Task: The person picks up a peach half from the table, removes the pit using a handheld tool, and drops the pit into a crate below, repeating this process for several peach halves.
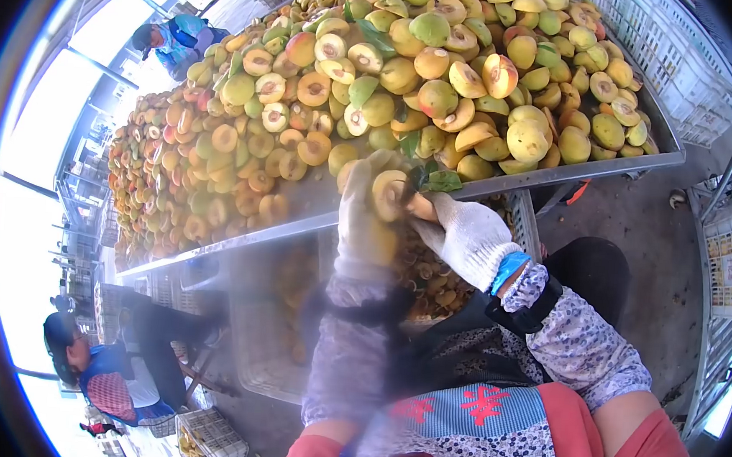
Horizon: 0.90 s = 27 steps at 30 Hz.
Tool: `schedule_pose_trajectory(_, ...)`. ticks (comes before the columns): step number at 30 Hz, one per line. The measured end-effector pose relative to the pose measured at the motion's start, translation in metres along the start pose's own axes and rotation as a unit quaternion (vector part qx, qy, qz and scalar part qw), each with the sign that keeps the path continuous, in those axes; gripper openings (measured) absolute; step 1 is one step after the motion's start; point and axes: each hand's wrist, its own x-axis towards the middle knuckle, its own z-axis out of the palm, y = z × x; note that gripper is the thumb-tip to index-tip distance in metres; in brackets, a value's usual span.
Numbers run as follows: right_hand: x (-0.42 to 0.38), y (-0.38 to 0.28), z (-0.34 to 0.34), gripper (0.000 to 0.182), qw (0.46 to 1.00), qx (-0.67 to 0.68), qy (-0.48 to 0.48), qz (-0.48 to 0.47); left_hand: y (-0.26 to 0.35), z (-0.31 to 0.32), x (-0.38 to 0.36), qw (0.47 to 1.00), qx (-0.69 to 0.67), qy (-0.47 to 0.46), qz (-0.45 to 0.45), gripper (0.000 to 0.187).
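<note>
My left hand (368,220), in a pale knit glove and somewhat blurred, is closed around a peach half (391,194) whose cut face is turned to the right. Meeting that face is my right hand (470,237), in a white knit glove, with its fingers pinched together. A short tan piece (422,207) sticks out of its grip against the fruit; I cannot tell whether it is a tool handle or a bare fingertip. Both hands are over the near rim of a metal-edged table (571,169) heaped with peaches (476,76), many cut in half with pits showing.
Below my hands, a crate (527,224) and pitted pieces (442,283) sit close to my lap. White crates (665,67) are stacked at right, beside a metal rack (728,267). One person (176,41) works across the table; another (110,372) sits at left near a crate (212,439).
</note>
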Motion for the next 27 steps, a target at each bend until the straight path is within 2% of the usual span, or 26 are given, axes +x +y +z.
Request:
schedule_pose_trajectory(2,-0.004,0.006,0.005,0.028,0.997,0.055,0.045,-0.022,-0.004,0.0,0.001,1.0,0.005,-0.007,0.024,0.042)
schedule_pose_trajectory(4,-0.002,0.005,0.01,0.027,0.998,0.058,0.013,0.011,0.001,0.003,0.0,0.999,0.009,-0.015,0.046,0.042)
schedule_pose_trajectory(5,-0.001,0.004,0.011,0.027,0.997,0.063,-0.018,0.044,0.025,0.009,-0.002,0.985,-0.149,-0.012,-0.086,0.04)
schedule_pose_trajectory(6,-0.002,0.004,0.012,0.027,0.997,0.063,-0.017,0.046,0.038,0.013,-0.004,0.929,-0.3,-0.008,-0.216,0.039)
schedule_pose_trajectory(7,-0.003,0.004,0.013,0.027,0.994,0.101,0.005,0.033,0.03,0.011,-0.004,0.929,-0.299,-0.009,-0.218,0.039)
schedule_pose_trajectory(9,-0.005,0.002,0.014,0.027,0.99,0.139,0.028,0.018,0.016,0.008,0.0,0.986,-0.153,0.005,-0.069,0.036)
schedule_pose_trajectory(11,-0.008,-0.003,0.016,0.03,0.974,0.225,0.019,0.015,0.02,0.009,-0.002,0.98,-0.188,0.027,-0.066,0.035)
schedule_pose_trajectory(12,-0.009,-0.006,0.014,0.03,0.974,0.225,0.019,0.014,0.026,0.011,-0.002,0.972,-0.223,0.047,-0.064,0.034)
schedule_pose_trajectory(13,-0.01,-0.011,0.01,0.032,0.972,0.231,-0.026,0.038,0.029,0.009,-0.001,0.94,-0.313,0.052,-0.126,0.032)
schedule_pose_trajectory(14,-0.011,-0.014,0.009,0.035,0.967,0.238,-0.071,0.062,0.032,0.008,-0.001,0.94,-0.312,0.052,-0.127,0.032)
schedule_pose_trajectory(16,-0.013,-0.014,0.016,0.036,0.965,0.243,-0.075,0.064,0.036,0.009,-0.003,0.93,-0.327,0.075,-0.153,0.033)
schedule_pose_trajectory(18,-0.014,-0.015,0.02,0.036,0.938,0.327,-0.091,0.069,0.047,0.016,-0.005,0.931,-0.312,0.102,-0.161,0.034)
schedule_pose_trajectory(20,-0.015,-0.019,0.024,0.038,0.928,0.349,-0.1,0.084,0.046,0.016,-0.005,0.931,-0.296,0.13,-0.169,0.035)
schedule_pose_trajectory(22,-0.018,-0.027,0.018,0.042,0.857,0.461,-0.174,0.152,0.033,0.012,-0.003,0.951,-0.263,0.109,-0.12,0.037)
schedule_pose_trajectory(23,-0.019,-0.029,0.014,0.042,0.857,0.461,-0.174,0.152,0.033,0.01,-0.004,0.951,-0.262,0.108,-0.12,0.037)
schedule_pose_trajectory(25,-0.02,-0.031,0.004,0.047,0.798,0.503,-0.266,0.196,0.035,0.006,-0.004,0.995,-0.089,0.049,-0.022,0.036)
schedule_pose_trajectory(26,-0.019,-0.03,0.002,0.047,0.798,0.504,-0.265,0.197,0.035,0.007,-0.003,0.995,-0.089,0.048,-0.023,0.036)
schedule_pose_trajectory(27,-0.016,-0.028,-0.001,0.048,0.812,0.484,-0.26,0.197,0.036,0.008,-0.003,0.999,-0.014,0.02,0.022,0.038)
